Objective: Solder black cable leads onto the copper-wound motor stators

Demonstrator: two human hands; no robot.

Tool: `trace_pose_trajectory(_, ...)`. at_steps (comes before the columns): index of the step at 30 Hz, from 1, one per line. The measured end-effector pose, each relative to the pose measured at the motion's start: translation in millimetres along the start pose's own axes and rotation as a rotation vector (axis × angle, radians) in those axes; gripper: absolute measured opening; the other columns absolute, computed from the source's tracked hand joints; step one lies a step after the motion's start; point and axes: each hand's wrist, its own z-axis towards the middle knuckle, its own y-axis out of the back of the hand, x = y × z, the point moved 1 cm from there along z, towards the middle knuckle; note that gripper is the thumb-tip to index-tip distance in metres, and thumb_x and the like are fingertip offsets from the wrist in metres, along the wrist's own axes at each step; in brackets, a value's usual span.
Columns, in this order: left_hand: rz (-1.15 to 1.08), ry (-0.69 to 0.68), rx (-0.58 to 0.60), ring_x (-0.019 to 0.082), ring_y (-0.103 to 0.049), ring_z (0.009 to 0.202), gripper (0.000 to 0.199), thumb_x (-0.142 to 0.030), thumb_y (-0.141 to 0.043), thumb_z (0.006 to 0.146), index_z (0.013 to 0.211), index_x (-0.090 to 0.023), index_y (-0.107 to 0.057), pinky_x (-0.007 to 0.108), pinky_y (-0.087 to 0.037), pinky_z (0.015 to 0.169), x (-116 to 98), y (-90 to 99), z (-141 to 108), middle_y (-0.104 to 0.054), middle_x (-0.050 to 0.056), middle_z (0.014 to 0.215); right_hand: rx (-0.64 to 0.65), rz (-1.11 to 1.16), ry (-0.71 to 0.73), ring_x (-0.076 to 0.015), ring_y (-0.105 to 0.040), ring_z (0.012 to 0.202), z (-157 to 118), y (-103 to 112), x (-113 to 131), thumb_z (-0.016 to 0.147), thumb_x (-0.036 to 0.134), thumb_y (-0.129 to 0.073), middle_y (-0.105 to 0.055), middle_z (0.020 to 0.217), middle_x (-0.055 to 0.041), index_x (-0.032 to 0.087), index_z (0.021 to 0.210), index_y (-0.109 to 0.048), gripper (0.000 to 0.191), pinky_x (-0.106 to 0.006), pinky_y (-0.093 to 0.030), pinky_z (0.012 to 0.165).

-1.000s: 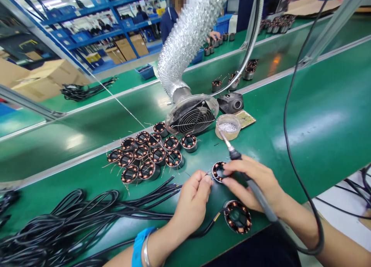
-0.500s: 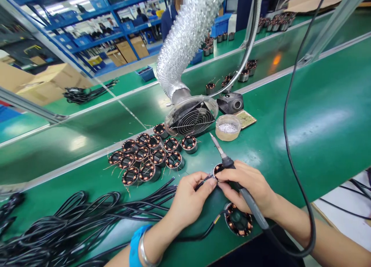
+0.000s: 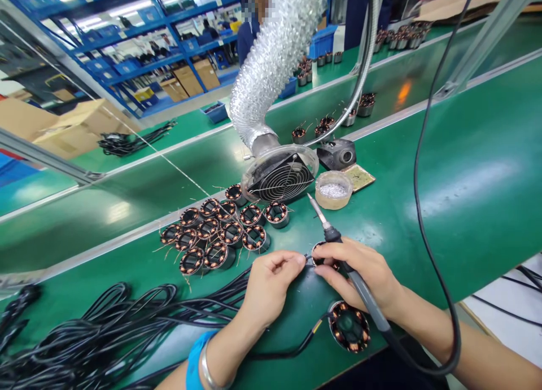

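My right hand (image 3: 368, 268) is wrapped round a grey soldering iron (image 3: 367, 302), whose bare metal tip points up and away. Thumb and fingers of that hand also reach a copper-wound motor stator (image 3: 317, 255), largely covered by them. Beside it my left hand (image 3: 271, 285) pinches a thin dark wire (image 3: 308, 257) at the stator's left edge; the rest of this wire is hidden. Below my right hand lies another stator (image 3: 349, 326), with a black cable (image 3: 296, 349) running to its left side and a bit of yellow wire showing.
Several stators (image 3: 219, 255) stand grouped at left centre. A heap of black cables (image 3: 105, 328) covers the left front. Behind the iron's tip are a round tub (image 3: 333, 189), a black iron holder (image 3: 337, 153) and a fume extractor (image 3: 282, 175) on a silver duct. The iron's cord loops at right.
My left fingers have shifted slightly left, apart from the right hand's fingers, and a small gap shows between them. The right hand keeps the soldering iron in nearly the same place.
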Motion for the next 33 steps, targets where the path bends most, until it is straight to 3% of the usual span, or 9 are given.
trace_pose_trajectory(7,-0.041,0.01,0.03,0.006,-0.028,0.043,0.025,-0.04,-0.069,0.073,0.067,-0.015,-0.067,0.02,-0.025,0.046,6.6,3.8,1.8,-0.041,-0.007,0.046,0.016,-0.018,0.042,-0.0155,-0.063,0.074,2.8,-1.5,-0.9,0.09,0.008,-0.061,-0.072,0.095,-0.0042,0.018,0.113,-0.059,0.025,-0.03,-0.053,0.068)
trace_pose_trajectory(15,0.054,-0.053,0.013,0.009,-0.037,0.051,0.026,-0.039,-0.065,0.074,0.071,-0.014,-0.068,0.021,-0.031,0.05,5.7,3.6,0.1,-0.05,-0.003,0.056,0.068,-0.027,0.069,-0.0161,-0.059,0.074,5.5,2.0,0.1,0.089,0.007,-0.06,-0.071,0.095,-0.0047,0.017,0.115,-0.058,0.027,-0.03,-0.051,0.067)
trace_pose_trajectory(19,0.119,-0.098,0.047,0.011,-0.039,0.057,0.029,-0.042,-0.061,0.08,0.075,-0.014,-0.067,0.022,-0.031,0.052,6.1,3.2,-2.3,-0.053,-0.001,0.062,0.167,0.01,0.056,-0.0181,-0.055,0.079,15.2,4.7,-0.1,0.088,0.012,-0.063,-0.068,0.098,-0.0061,0.016,0.121,-0.055,0.035,-0.032,-0.05,0.072)
trace_pose_trajectory(22,0.148,-0.132,0.081,0.011,-0.038,0.058,0.028,-0.041,-0.057,0.086,0.078,-0.015,-0.065,0.023,-0.031,0.054,8.4,2.8,-4.2,-0.048,-0.002,0.063,0.233,0.059,0.051,-0.0163,-0.055,0.077,22.2,3.9,-0.6,0.09,0.01,-0.059,-0.068,0.093,-0.0032,0.018,0.118,-0.056,0.03,-0.029,-0.049,0.071)
trace_pose_trajectory(27,0.234,-0.18,0.064,0.011,-0.04,0.055,0.027,-0.039,-0.052,0.093,0.08,-0.017,-0.062,0.023,-0.031,0.053,9.9,-0.2,-11.4,-0.047,-0.004,0.059,0.142,-0.055,0.1,-0.0155,-0.052,0.067,23.3,-2.9,3.7,0.09,0.004,-0.051,-0.068,0.086,-0.0015,0.02,0.107,-0.058,0.025,-0.028,-0.046,0.063)
trace_pose_trajectory(30,0.282,-0.211,0.032,0.012,-0.05,0.056,0.027,-0.035,-0.047,0.097,0.081,-0.018,-0.061,0.023,-0.038,0.055,9.0,-6.2,-23.8,-0.058,-0.002,0.063,0.092,-0.148,0.1,-0.0163,-0.052,0.063,16.3,-6.3,11.6,0.09,0.004,-0.05,-0.066,0.081,-0.0018,0.021,0.106,-0.059,0.024,-0.029,-0.045,0.059)
trace_pose_trajectory(33,0.428,-0.37,0.079,0.016,-0.063,0.069,0.027,-0.024,-0.038,0.099,0.093,-0.017,-0.063,0.026,-0.047,0.066,4.1,-17.6,-35.8,-0.071,0.005,0.082,0.035,-0.178,0.048,-0.0176,-0.054,0.061,4.2,-1.9,10.8,0.089,0.008,-0.055,-0.063,0.075,-0.0018,0.022,0.109,-0.063,0.025,-0.032,-0.044,0.06)
